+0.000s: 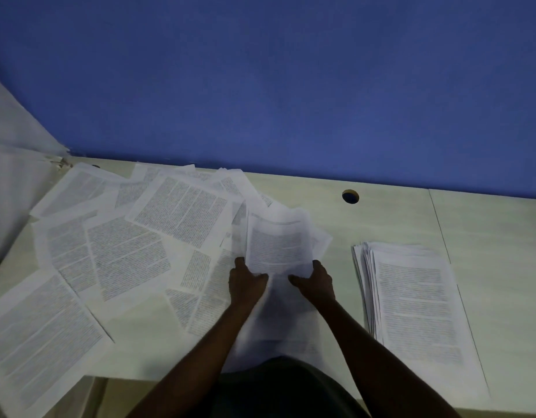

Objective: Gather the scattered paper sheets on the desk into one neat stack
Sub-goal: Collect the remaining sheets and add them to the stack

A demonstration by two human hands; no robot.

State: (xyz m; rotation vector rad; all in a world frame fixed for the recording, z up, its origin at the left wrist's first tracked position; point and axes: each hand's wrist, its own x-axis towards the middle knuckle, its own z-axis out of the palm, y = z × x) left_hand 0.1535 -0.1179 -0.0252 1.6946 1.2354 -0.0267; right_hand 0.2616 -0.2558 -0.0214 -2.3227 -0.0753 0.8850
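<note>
The task stands at roughly its midpoint, judged from the layout. A thick stack of white printed paper sheets [417,309] lies near the right part of the pale wooden desk [381,206], close to the front edge; its left side is fanned and uneven, so squaring is not yet done

Many loose white printed sheets [119,251] cover the left half of the desk, overlapping at mixed angles, from the back edge at the blue partition wall [260,79] to the front left corner, where one sheet overhangs the edge

Between the two groups, at the front edge, the person holds a small bundle of white printed sheets [278,245], its far end raised and slightly curled. The left hand [245,282] grips the bundle's left side, thumb on top and fingers curled under. The right hand [316,282] grips the right side the same way

Remaining work, as a judgement: transfer of this bundle to the stack, collection of the left-side sheets, then alignment of all edges

A round cable hole [350,196] sits near the back edge, well apart from all paper
</note>
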